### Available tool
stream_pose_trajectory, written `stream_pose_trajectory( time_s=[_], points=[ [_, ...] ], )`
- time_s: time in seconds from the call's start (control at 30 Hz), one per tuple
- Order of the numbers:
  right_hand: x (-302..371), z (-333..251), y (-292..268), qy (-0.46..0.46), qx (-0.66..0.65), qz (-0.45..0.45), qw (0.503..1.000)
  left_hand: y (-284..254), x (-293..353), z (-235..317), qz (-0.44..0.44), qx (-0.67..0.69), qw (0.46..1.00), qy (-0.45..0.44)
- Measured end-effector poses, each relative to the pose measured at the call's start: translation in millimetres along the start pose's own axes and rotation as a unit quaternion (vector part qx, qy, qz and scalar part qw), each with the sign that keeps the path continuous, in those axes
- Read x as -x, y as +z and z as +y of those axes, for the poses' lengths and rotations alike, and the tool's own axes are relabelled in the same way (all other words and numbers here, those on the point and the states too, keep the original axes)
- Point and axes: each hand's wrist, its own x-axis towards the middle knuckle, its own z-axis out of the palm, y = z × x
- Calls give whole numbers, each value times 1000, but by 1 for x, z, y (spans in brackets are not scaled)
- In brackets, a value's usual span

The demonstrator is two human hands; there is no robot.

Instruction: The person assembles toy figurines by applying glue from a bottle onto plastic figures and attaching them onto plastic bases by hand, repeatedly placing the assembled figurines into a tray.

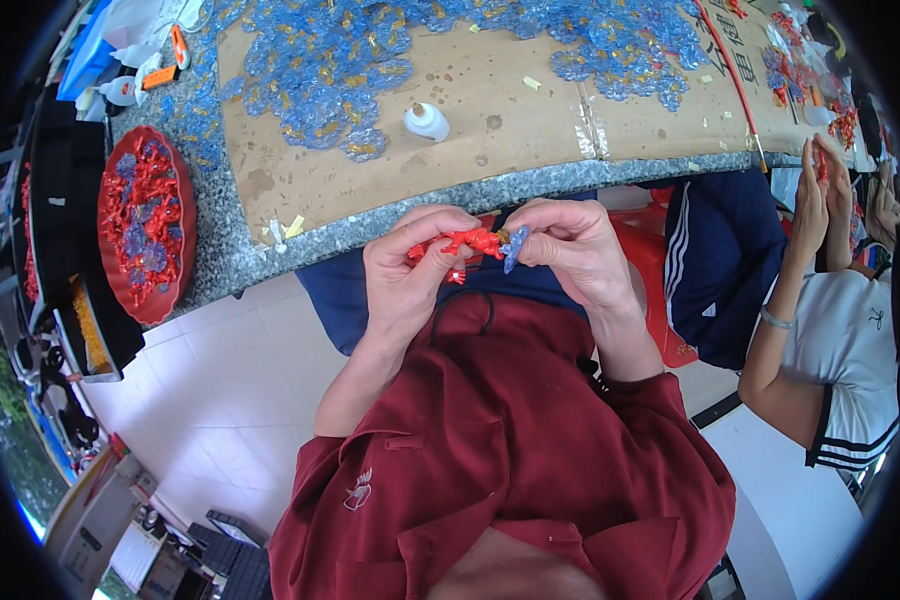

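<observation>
In front of my chest, just off the table's near edge, both hands meet at one small piece. My left hand (405,270) is closed, pinching a small red plastic figure (477,241) between thumb and fingers. With thumb and forefinger, my right hand (582,250) grips a translucent blue flower-shaped disc (516,250) pressed against the figure's right end. A bit of amber shows where the two pieces meet. My fingers hide part of both.
Many blue discs (320,70) cover the cardboard (530,130) on the granite table, near a white glue bottle (427,122). A red tray (110,255) of red and blue pieces sits left. A co-worker's hands (820,195) are at right.
</observation>
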Motion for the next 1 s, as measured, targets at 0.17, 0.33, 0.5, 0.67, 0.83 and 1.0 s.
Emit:
stream_pose_trajectory(
  time_s=[0.17,0.33,0.5,0.67,0.83,1.0],
  points=[
    [1,-1,4,-57,48,-6,997,3,1,-1,-6,46,998,-43],
    [2,5,11,-114,119,28,986,5,-1,2,23,-51,998,-11],
    [0,-1,16,-190,246,16,950,-1,-6,-6,-10,-63,995,71],
    [3,-1,20,-218,308,14,926,-7,-10,-4,-38,-105,985,129],
    [4,0,16,-278,338,-22,899,-8,-9,2,-87,-129,978,140],
    [3,2,4,-247,353,-18,902,-5,-11,6,-90,-217,964,122]
  ],
)
